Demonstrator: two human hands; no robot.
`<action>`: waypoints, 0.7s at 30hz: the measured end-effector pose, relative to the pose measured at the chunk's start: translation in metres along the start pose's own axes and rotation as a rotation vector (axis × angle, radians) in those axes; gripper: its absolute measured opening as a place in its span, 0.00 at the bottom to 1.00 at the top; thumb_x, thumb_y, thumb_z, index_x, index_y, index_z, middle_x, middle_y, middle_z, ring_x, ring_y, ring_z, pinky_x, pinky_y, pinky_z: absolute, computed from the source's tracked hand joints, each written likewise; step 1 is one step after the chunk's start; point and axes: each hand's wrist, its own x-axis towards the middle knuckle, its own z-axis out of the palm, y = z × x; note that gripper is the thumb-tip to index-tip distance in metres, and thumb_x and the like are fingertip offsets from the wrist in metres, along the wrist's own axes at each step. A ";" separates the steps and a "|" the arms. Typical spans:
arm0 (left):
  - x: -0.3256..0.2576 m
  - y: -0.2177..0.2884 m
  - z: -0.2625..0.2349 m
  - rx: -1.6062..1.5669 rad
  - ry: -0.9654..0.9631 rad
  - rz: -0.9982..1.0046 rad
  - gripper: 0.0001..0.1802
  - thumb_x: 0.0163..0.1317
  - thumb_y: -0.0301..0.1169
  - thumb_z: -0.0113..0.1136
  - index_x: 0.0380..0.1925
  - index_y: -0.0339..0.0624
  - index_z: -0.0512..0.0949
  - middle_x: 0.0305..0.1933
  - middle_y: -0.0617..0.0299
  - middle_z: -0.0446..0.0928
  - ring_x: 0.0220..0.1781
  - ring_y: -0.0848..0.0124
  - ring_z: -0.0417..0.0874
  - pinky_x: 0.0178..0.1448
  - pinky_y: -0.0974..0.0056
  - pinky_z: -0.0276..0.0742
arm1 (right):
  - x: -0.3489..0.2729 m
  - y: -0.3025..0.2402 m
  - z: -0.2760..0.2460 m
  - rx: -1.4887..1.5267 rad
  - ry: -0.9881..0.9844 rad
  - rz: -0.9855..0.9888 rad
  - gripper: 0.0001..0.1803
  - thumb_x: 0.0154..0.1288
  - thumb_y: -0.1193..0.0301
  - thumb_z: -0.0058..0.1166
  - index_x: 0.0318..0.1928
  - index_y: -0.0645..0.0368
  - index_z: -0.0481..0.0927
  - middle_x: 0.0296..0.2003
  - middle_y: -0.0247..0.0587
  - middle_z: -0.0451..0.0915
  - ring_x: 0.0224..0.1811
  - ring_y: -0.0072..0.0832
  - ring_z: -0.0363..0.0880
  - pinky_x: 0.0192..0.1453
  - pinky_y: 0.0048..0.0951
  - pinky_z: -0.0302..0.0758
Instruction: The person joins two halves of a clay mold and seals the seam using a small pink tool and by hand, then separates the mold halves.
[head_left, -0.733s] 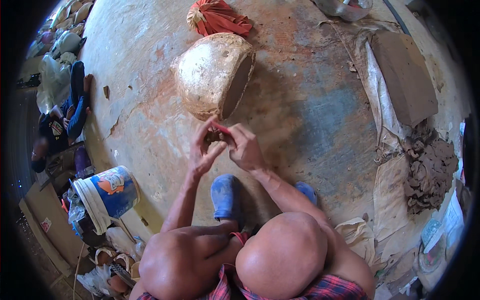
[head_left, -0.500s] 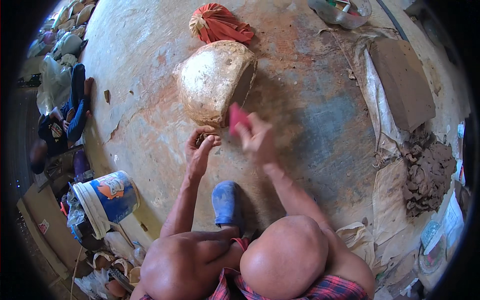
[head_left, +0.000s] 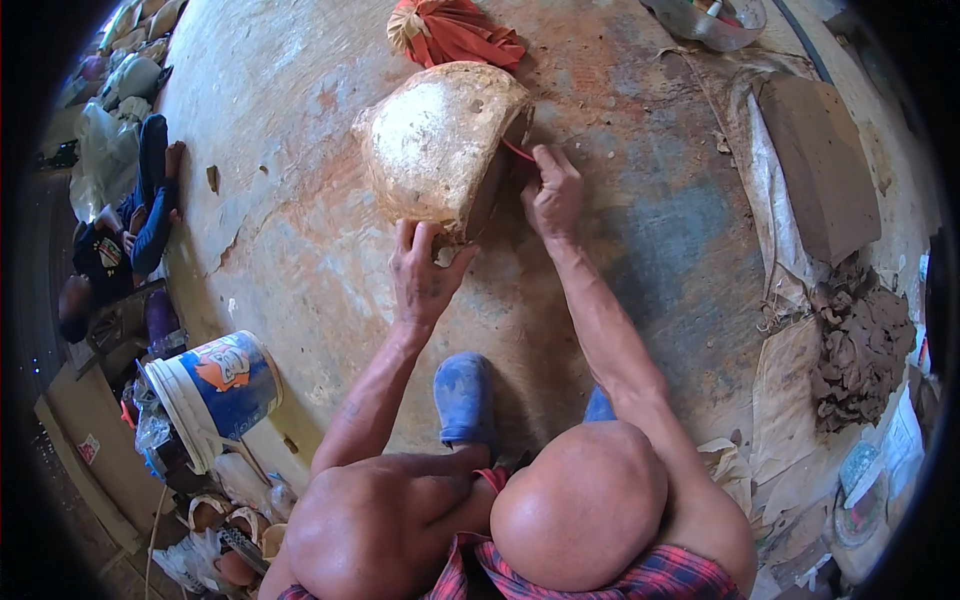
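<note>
A rounded, hollow plaster mould (head_left: 430, 140), off-white with brown staining, lies on the floor in front of me with its opening facing right. My left hand (head_left: 422, 275) grips its near edge, fingertips on the rim and thumb spread toward the opening. In my right hand (head_left: 553, 195) is a thin red scraper (head_left: 518, 151), seen edge-on and held at the mould's opening. The mould's inside is mostly in shadow. Just beyond it sits an orange-red cloth bundle (head_left: 460, 35) with a pale gathered end.
To the right lie a clay block (head_left: 815, 165) and a heap of torn clay (head_left: 865, 345) on sheeting. A clear basin (head_left: 720, 25) stands far right. A blue-and-white bucket (head_left: 215, 395) lies tipped at left, near a seated person (head_left: 125, 235). My blue shoe (head_left: 464, 400) is below the mould.
My right hand has moved up and away with the red scraper, to the mould's opening. My left hand has shifted from just below the mould onto its near rim.
</note>
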 end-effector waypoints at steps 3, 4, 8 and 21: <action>-0.001 -0.007 0.000 0.014 -0.043 -0.020 0.26 0.47 0.31 0.86 0.41 0.40 0.77 0.43 0.53 0.74 0.40 0.55 0.82 0.43 0.52 0.81 | -0.018 -0.014 0.000 0.039 -0.031 0.014 0.21 0.52 0.84 0.55 0.48 0.58 0.85 0.45 0.51 0.84 0.44 0.55 0.86 0.47 0.48 0.84; 0.000 -0.006 0.001 0.019 -0.059 -0.022 0.26 0.49 0.33 0.84 0.42 0.40 0.77 0.44 0.51 0.74 0.41 0.52 0.81 0.43 0.49 0.80 | -0.024 -0.015 0.001 0.082 -0.029 0.000 0.21 0.51 0.84 0.54 0.48 0.58 0.85 0.44 0.52 0.84 0.44 0.56 0.85 0.46 0.48 0.83; 0.003 -0.004 0.006 0.013 -0.039 0.015 0.27 0.49 0.33 0.84 0.43 0.40 0.77 0.44 0.50 0.73 0.42 0.50 0.81 0.43 0.48 0.79 | -0.052 -0.021 0.002 0.118 -0.099 0.034 0.23 0.51 0.84 0.54 0.49 0.58 0.85 0.44 0.52 0.84 0.43 0.56 0.85 0.46 0.48 0.84; -0.006 -0.016 -0.023 -0.195 -0.279 0.046 0.24 0.49 0.28 0.83 0.46 0.41 0.81 0.51 0.51 0.75 0.47 0.51 0.84 0.47 0.52 0.83 | -0.102 -0.047 -0.012 0.305 -0.528 -0.036 0.20 0.56 0.85 0.58 0.51 0.61 0.86 0.46 0.53 0.85 0.47 0.52 0.86 0.49 0.43 0.84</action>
